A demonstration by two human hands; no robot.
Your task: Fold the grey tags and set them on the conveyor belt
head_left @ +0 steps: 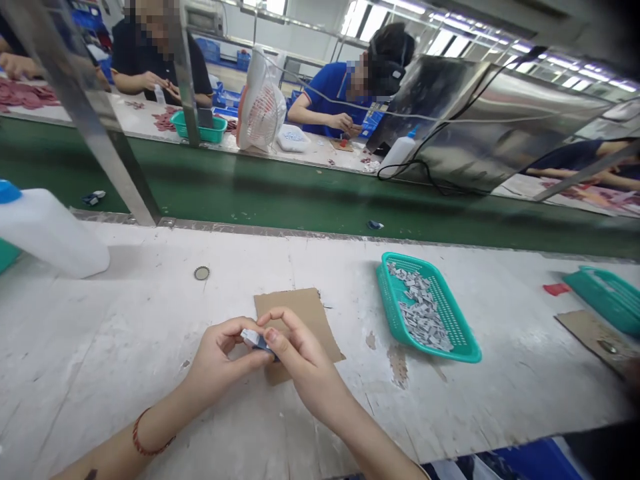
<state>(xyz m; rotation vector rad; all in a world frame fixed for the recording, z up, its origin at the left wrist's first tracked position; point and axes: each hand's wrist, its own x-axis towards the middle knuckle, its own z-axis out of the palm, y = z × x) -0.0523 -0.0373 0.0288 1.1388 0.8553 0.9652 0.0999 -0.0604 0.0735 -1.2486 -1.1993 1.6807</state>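
A small white and dark blue piece (254, 339) is held up between my hands, partly hidden by the fingers. My left hand (220, 353) pinches it from the left with thumb and forefinger. From the other side, the thumb and fingertips of my right hand (300, 347) press on its blue end. Beneath both hands a sheet of brown cardboard (305, 313) lies on the white worktable (150, 313). To the right stands a green plastic basket (475, 353) with many small grey-white pieces (425, 320) in it.
A white bottle with a blue cap (50, 230) stands at the left, and a bottle cap (202, 273) lies nearby. Beyond the table edge runs a green belt (260, 193) with small blue pieces on it. Several people work across it. Another basket (607, 293) sits far right.
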